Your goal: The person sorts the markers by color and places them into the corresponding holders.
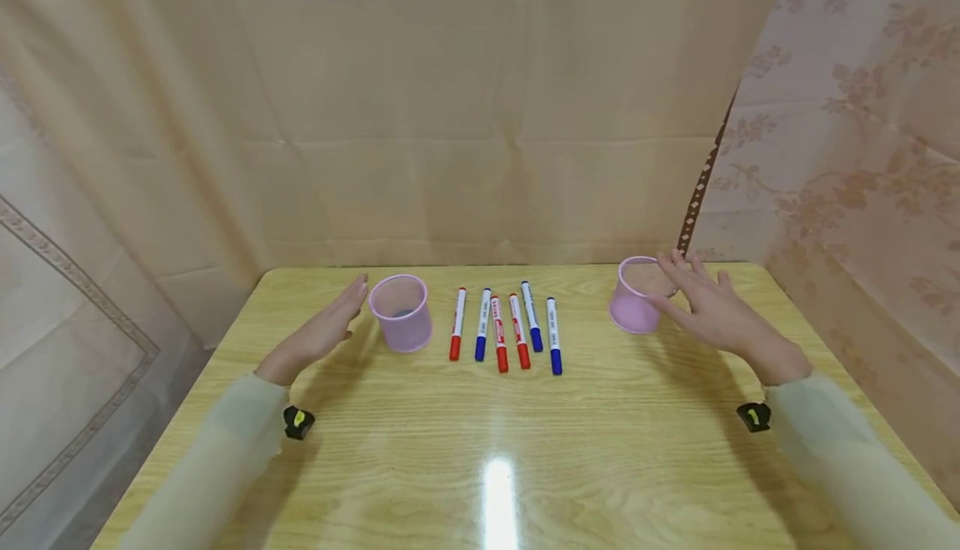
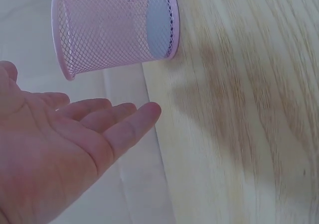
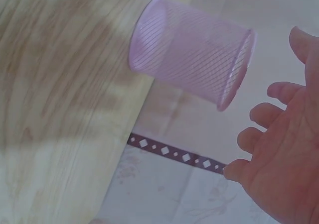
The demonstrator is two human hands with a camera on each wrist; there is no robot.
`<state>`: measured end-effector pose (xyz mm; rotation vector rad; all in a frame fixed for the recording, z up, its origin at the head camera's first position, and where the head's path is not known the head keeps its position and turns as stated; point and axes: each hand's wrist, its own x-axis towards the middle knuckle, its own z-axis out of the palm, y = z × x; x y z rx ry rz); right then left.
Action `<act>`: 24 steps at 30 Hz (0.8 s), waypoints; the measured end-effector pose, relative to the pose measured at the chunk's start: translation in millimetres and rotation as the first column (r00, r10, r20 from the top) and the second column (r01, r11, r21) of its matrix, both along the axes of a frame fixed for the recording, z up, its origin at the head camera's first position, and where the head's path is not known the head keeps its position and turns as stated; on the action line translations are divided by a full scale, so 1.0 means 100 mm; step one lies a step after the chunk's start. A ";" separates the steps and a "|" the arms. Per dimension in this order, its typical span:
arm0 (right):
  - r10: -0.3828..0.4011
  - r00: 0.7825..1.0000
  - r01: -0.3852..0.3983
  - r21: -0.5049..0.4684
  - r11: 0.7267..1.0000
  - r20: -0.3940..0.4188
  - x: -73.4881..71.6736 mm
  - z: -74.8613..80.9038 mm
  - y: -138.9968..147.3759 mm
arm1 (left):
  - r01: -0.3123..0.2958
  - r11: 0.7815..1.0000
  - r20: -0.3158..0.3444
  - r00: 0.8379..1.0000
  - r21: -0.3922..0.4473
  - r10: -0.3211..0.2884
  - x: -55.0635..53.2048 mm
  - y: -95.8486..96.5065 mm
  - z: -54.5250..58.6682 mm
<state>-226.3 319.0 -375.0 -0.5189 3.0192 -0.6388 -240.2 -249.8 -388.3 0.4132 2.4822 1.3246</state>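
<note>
My left hand [image 1: 321,335] is held beside a pink mesh pen cup [image 1: 408,332], to its left. In the left wrist view its fingers [image 2: 130,130] are nearly straight, with a gap to that cup [image 2: 107,30]. On the right side a second pink mesh pen cup [image 1: 632,310] stands upright. My right hand [image 1: 712,310] hovers at its right, fingers spread, partly covering its rim. The right wrist view shows a gap between this hand [image 3: 289,144] and the cup [image 3: 192,52]. Between the cups lie three red-capped markers [image 1: 520,332] and three blue-capped markers [image 1: 554,337].
Everything stands on a wood-grain table [image 1: 405,450], toward its far edge. Behind it hangs a beige cloth [image 1: 480,117]. A floral cloth [image 1: 862,158] hangs at the right, and a pale cloth [image 1: 67,283] hangs at the left. Light glares off the front of the tabletop.
</note>
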 end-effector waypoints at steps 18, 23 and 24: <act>0.098 0.992 -0.113 -0.198 0.974 -0.084 -0.11 -0.03 -0.63 | -0.139 0.979 0.160 0.980 0.148 0.115 -0.15 0.16 -0.16; 0.123 0.988 -0.140 -0.216 0.966 -0.090 -0.14 -0.07 -0.80 | -0.179 0.973 0.195 0.969 0.145 0.149 -0.18 0.20 -0.17; 0.127 0.988 -0.144 -0.215 0.966 -0.091 -0.14 -0.07 -0.84 | -0.189 0.971 0.200 0.967 0.143 0.159 -0.20 0.21 -0.17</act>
